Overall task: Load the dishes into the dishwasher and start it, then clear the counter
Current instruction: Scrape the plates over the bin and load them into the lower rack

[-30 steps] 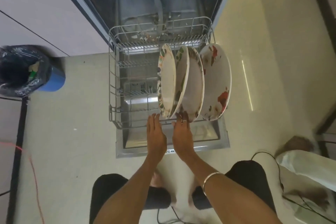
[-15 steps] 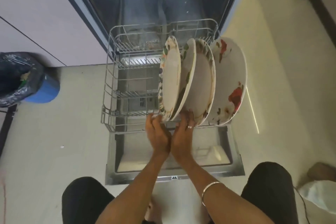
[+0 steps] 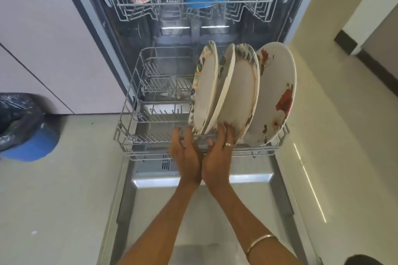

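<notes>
Head view: my left hand [image 3: 187, 155] and right hand [image 3: 217, 157], fingers straight, press the lower rack [image 3: 129, 135] front beneath four floral plates [image 3: 239, 94]; no legible writing.

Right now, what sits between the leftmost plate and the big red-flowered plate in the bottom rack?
Head view: two more plates, a thin cream one and a green-rimmed one, stand leaning between them.

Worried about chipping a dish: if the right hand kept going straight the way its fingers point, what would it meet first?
Most likely the green-rimmed plate: the right hand already has its fingertips at that plate's lower edge.
</notes>
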`<action>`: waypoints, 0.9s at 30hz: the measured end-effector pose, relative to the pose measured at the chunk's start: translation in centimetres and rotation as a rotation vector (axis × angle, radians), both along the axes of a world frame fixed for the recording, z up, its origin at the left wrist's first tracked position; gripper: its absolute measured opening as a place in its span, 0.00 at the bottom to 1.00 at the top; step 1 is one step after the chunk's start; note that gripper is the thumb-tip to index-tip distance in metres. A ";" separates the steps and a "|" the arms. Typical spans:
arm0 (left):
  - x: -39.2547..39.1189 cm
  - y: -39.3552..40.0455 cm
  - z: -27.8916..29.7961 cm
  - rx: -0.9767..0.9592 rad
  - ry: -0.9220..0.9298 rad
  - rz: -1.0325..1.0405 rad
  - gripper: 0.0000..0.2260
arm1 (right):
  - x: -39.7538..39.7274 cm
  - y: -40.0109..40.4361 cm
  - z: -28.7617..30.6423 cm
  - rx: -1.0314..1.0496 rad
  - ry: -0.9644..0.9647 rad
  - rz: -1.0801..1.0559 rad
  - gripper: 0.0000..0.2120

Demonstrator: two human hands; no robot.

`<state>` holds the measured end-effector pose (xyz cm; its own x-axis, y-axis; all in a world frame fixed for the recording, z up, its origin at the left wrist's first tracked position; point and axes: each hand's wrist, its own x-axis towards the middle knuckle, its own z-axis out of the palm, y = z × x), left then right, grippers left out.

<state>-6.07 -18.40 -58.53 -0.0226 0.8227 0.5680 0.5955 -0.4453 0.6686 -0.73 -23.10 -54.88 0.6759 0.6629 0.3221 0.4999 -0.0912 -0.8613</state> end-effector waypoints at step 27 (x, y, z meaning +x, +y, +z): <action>2.9 10.1 2.4 -0.186 0.141 -0.257 0.29 | 5.1 10.9 1.2 -0.617 -0.578 -0.020 0.32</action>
